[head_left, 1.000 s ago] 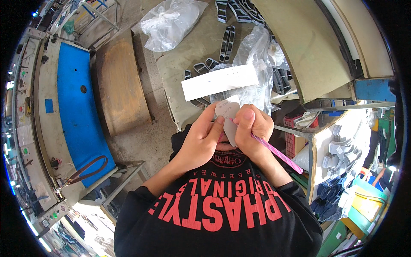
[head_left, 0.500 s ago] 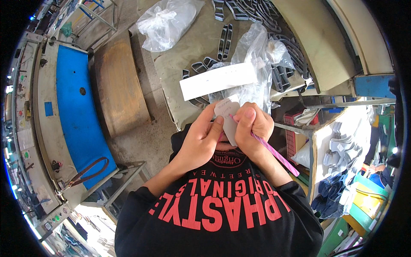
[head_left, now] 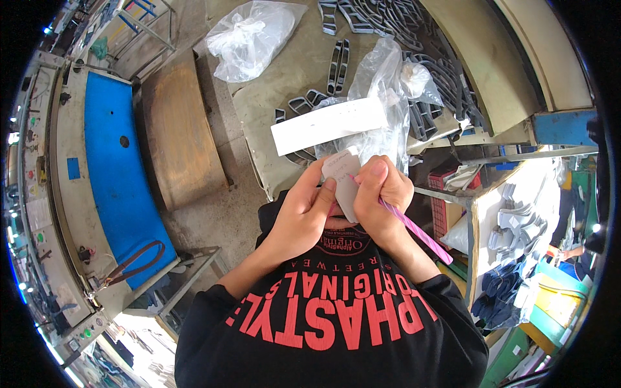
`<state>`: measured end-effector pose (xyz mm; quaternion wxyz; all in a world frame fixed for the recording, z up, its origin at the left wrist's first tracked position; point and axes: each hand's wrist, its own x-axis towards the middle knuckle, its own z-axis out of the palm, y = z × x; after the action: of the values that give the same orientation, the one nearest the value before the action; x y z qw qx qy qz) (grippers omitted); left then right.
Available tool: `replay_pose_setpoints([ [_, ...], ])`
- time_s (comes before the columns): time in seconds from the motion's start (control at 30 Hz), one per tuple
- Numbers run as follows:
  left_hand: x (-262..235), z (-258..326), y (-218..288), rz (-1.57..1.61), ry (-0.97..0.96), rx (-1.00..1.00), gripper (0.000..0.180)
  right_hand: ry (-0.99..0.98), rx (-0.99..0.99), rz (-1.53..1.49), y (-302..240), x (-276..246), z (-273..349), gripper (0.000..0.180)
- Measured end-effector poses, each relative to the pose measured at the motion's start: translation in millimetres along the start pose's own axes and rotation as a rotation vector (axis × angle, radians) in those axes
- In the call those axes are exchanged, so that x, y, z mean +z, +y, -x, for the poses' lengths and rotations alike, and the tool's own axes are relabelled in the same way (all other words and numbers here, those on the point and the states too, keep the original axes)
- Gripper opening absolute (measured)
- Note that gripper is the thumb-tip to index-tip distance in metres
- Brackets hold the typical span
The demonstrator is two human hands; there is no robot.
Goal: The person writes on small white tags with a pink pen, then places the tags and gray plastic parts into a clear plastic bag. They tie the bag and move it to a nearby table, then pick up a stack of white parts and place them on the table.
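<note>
My left hand (head_left: 299, 216) is closed on a small light-grey card (head_left: 341, 169), its thumb pressing the card's face. Faint handwriting shows on the card's upper part. In my right hand (head_left: 386, 194) is a pink striped pen (head_left: 422, 239), its barrel slanting out below the fist. The pen's pink tip end meets the card's face. Both hands are close together in front of my chest. Just beyond them, a long white paper strip (head_left: 326, 126) lies over clear plastic bags (head_left: 381, 71) on the table.
Dark slotted pieces (head_left: 388, 19) are spread over the olive tabletop (head_left: 265, 97), beside a tied clear bag (head_left: 249, 39). A blue-topped bench (head_left: 119, 155) and a brown board (head_left: 178, 129) stand at left. Shelving at right holds stacked grey pieces (head_left: 514, 220).
The card is turned slightly in my left hand, and a little more writing shows on it. My right hand and the pen have barely moved.
</note>
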<state>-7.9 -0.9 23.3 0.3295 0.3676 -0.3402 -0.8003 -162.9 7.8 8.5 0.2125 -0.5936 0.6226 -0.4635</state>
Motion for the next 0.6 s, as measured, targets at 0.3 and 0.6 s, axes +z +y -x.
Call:
replay_pose_setpoints([
  [0.3, 0.7, -3.6, -0.7, 0.028, 0.079, -0.093, 0.037, 0.040, 0.023, -0.090, -3.0, -5.2, 3.5, 0.040],
  [0.6, -2.0, -7.3, -0.8, 0.009, 0.040, -0.016, 0.035, -0.105, -0.048, 0.040, -3.3, -6.4, 1.1, 0.036],
])
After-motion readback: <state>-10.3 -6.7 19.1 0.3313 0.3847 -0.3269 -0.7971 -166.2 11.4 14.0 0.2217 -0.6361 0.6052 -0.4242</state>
